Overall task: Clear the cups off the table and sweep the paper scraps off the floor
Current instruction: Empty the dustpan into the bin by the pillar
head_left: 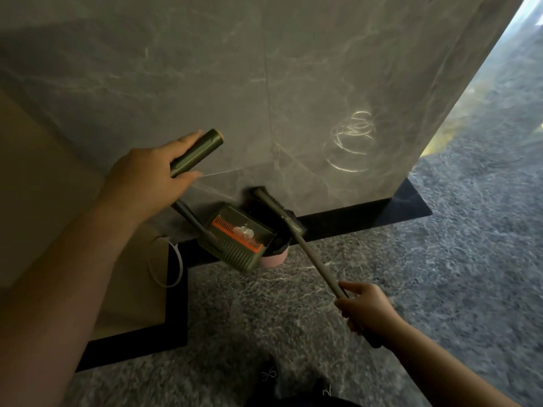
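Observation:
My left hand [152,171] grips the top of a green dustpan handle [195,152]. The green dustpan [236,237] with an orange comb edge is tilted over a small pink bin [274,257] beside the grey marble wall. Pale scraps [245,232] lie inside the pan. My right hand [364,308] grips the grey handle of a broom [311,254], whose dark head [271,201] leans against the base of the wall, just behind the pan.
A grey marble wall [264,98] with a black skirting [352,218] fills the view ahead. A beige panel [44,201] and a white cord [173,265] stand at left. Speckled dark floor [440,274] spreads to the right. My dark shoe [279,380] shows at the bottom.

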Available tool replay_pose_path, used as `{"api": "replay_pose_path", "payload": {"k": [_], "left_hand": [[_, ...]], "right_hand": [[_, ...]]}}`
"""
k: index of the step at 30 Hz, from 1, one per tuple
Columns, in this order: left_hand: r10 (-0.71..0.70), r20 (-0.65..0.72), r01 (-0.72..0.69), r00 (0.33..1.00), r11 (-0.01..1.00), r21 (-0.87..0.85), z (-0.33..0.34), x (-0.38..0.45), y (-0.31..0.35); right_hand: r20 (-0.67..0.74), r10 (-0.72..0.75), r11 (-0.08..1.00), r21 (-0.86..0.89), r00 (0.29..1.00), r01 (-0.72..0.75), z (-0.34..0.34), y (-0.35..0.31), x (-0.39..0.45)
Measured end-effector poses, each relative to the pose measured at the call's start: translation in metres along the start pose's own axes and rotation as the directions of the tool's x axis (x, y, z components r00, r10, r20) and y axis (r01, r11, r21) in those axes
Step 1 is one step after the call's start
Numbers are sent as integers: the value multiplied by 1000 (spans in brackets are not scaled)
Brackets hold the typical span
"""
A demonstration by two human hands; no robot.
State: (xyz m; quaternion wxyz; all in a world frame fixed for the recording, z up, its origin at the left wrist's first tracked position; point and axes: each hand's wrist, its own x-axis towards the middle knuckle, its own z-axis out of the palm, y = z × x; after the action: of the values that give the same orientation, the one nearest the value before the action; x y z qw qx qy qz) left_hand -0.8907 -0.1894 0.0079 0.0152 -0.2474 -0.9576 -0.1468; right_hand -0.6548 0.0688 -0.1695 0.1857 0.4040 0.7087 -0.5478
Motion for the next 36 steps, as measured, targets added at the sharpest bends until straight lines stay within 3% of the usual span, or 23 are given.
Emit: {"api": "replay_pose_path", "payload": {"k": [16,29,36], "left_hand": [[47,-58,-51,997,996,-72,13,17,9],[143,-165,-103,976,968,230,1,26,42],[256,-123,-199,959,916,349,11,29,51]], "right_hand": [[73,-45,994,-98,996,52,-33,13,-6],[79,-78,996,-46,994,82,-40,1,-7],[96,-84,994,-55,992,89,-36,-2,-13]]}}
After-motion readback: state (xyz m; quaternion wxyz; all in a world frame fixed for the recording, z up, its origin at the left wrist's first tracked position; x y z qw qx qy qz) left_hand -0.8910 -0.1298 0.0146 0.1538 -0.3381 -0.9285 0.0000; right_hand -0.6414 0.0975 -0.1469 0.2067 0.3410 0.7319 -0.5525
